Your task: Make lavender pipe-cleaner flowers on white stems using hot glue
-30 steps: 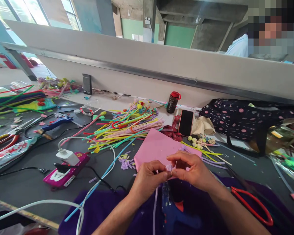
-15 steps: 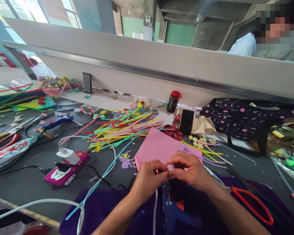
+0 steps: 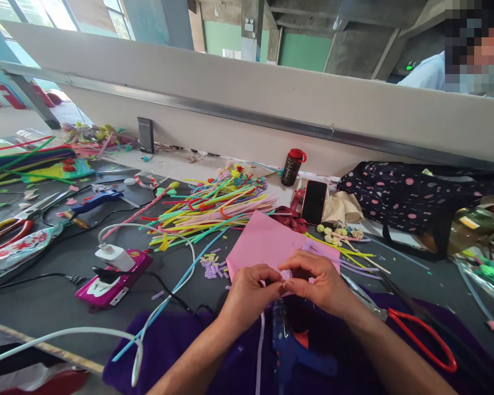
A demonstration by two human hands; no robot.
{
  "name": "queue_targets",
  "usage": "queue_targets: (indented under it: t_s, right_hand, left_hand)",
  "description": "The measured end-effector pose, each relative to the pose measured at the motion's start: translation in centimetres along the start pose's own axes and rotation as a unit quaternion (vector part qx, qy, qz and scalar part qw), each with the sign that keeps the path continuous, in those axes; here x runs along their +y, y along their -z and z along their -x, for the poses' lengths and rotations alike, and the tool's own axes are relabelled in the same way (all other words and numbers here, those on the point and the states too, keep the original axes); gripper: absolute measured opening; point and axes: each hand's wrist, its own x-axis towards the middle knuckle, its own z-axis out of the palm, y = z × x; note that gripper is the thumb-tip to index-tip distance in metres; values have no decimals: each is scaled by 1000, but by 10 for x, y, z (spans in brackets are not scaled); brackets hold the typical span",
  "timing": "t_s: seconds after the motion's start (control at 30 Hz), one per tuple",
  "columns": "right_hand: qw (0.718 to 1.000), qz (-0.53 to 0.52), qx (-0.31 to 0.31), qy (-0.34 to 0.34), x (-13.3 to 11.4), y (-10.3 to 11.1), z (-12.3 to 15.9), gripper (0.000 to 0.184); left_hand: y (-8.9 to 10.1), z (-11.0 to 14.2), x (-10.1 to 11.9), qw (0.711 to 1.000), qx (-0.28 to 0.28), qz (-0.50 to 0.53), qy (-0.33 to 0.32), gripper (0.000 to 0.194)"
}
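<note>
My left hand (image 3: 249, 293) and my right hand (image 3: 319, 285) meet above the near edge of a pink sheet (image 3: 267, 244). Both pinch a small pale purple rolled piece (image 3: 286, 274) between fingertips. A thin pale purple straw (image 3: 259, 351) hangs down from the piece over a purple cloth (image 3: 197, 351) on my lap. A blue glue gun (image 3: 290, 345) lies on that cloth just below my hands. Small cut purple bits (image 3: 211, 267) are scattered left of the sheet.
A heap of coloured straws (image 3: 206, 211) lies behind the sheet. Red-handled scissors (image 3: 415, 334) rest at the right, a pink power strip (image 3: 113, 277) with a white plug at the left. A phone (image 3: 313, 202), dark bottle (image 3: 291, 166) and spotted bag (image 3: 407, 197) stand further back. Another person sits beyond the partition.
Both hands stay pinched on the small purple piece, turning it slightly and shifting a little lower and closer together. The view has drifted a bit to the left.
</note>
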Motion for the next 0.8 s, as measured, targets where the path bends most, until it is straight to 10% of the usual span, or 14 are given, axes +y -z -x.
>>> queue_targets:
  t_s: [0.33,0.8]
  right_hand:
    - [992,15,50,-111,21,22,-8,19]
    - [942,304,-140,-4,50,9,-13,20]
  left_hand:
    - [29,-5,-1,934,-38,344,86,22]
    - [20,-5,-5,981,-31,177,70,22]
